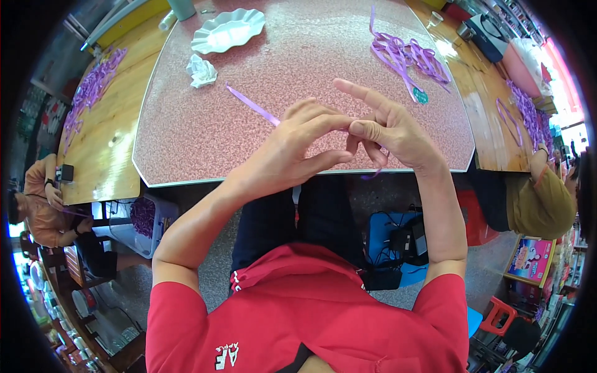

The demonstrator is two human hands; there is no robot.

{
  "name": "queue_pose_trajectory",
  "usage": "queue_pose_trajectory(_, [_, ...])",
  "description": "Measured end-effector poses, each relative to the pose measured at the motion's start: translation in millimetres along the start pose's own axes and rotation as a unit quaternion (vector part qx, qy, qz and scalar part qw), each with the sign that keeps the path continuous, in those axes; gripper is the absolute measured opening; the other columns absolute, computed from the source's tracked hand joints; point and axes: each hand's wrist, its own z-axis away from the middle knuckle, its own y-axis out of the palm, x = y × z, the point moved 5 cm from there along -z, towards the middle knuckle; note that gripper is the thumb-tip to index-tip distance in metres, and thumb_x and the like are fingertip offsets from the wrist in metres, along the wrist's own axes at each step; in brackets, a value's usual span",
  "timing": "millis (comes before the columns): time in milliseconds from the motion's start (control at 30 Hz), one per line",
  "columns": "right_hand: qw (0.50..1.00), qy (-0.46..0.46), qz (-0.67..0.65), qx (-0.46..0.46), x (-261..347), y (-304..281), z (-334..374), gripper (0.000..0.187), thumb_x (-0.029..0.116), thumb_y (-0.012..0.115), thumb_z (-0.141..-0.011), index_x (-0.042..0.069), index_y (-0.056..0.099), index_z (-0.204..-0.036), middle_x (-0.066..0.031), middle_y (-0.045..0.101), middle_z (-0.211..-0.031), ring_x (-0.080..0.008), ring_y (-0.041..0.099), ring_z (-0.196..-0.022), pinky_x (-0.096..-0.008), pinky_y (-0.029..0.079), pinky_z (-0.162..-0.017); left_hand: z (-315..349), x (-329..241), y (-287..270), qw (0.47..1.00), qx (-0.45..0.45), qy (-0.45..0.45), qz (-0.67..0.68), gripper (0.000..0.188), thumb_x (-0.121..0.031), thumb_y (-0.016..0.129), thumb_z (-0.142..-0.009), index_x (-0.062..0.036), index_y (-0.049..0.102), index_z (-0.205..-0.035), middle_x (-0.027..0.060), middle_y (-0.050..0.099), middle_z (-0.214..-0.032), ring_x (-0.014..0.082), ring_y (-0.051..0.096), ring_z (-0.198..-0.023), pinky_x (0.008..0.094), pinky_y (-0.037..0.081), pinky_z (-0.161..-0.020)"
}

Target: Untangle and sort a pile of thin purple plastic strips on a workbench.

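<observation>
A narrow purple ribbon (252,105) runs over the pink speckled table from the left and passes beneath my left hand (305,133). That hand is curled on the ribbon, its thumb apart from the index finger, which reaches my right hand (392,127). The right thumb and fingers pinch the ribbon where the two hands meet, with the right index finger stretched out. A short purple tail (372,176) hangs below the right fingers at the table's near edge. The pinched stretch is mostly hidden by my fingers.
A pile of purple ribbon loops (404,53) lies at the far right, beside a round green tag (420,95). Far left are a white scalloped dish (229,30) and crumpled tissue (201,71). People sit at both sides; a blue stool (385,242) with cables stands below.
</observation>
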Motion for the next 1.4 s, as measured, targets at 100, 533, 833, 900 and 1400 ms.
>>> queue_pose_trajectory(100, [1.000, 0.004, -0.001, 0.012, 2, 3, 1, 0.063, 0.027, 0.063, -0.095, 0.007, 0.035, -0.149, -0.0068, 0.068, -0.072, -0.0011, 0.048, -0.045, -0.0153, 0.036, -0.040, -2, 10, 4, 0.991, -0.001, -0.095, 0.096, 0.026, -0.007, 0.071, -0.085, -0.0018, 0.062, -0.109, 0.0106, 0.068, -0.103, 0.0225, 0.066, -0.100, 0.0345, 0.051, -0.088])
queue_pose_trajectory(533, [0.993, -0.063, 0.094, 0.047, -9, 4, 7, 0.051, 0.013, 0.061, -0.096, 0.004, 0.045, -0.143, -0.0007, 0.064, -0.072, -0.0025, 0.051, -0.059, -0.0177, 0.040, -0.053, 9, 17, -23, 0.992, 0.070, -0.089, 0.055, 0.015, -0.011, 0.068, -0.086, 0.0000, 0.060, -0.092, 0.0108, 0.065, -0.079, 0.0218, 0.065, -0.071, 0.0335, 0.052, -0.065])
queue_pose_trajectory(833, [0.987, 0.072, 0.139, -0.028, -27, -89, 41, 0.015, 0.009, 0.062, -0.094, -0.001, 0.069, -0.101, -0.0018, 0.065, -0.072, -0.0033, 0.055, -0.058, -0.0176, 0.042, -0.050, 74, 96, -128, 0.973, 0.059, -0.212, -0.069, 0.010, -0.007, 0.066, -0.085, -0.0023, 0.059, -0.091, 0.0015, 0.058, -0.083, 0.0095, 0.056, -0.083, 0.0267, 0.046, -0.079])
queue_pose_trajectory(900, [0.980, 0.097, 0.157, -0.071, -33, -110, 46, 0.017, 0.012, 0.062, -0.094, -0.002, 0.068, -0.103, -0.0020, 0.065, -0.073, -0.0043, 0.057, -0.061, -0.0185, 0.044, -0.053, 97, 116, -152, 0.971, 0.046, -0.210, -0.101, 0.011, -0.009, 0.066, -0.086, -0.0029, 0.059, -0.091, 0.0008, 0.058, -0.085, 0.0090, 0.055, -0.085, 0.0265, 0.045, -0.081])
queue_pose_trajectory(1400, [0.978, 0.078, 0.069, -0.181, -59, -188, 98, 0.019, 0.021, 0.063, -0.095, 0.004, 0.067, -0.103, 0.0000, 0.062, -0.075, -0.0047, 0.055, -0.063, -0.0187, 0.044, -0.058, 198, 183, -218, 0.906, -0.026, -0.416, -0.068, 0.019, -0.022, 0.061, -0.092, -0.0071, 0.060, -0.103, -0.0054, 0.053, -0.086, 0.0043, 0.047, -0.079, 0.0211, 0.040, -0.072])
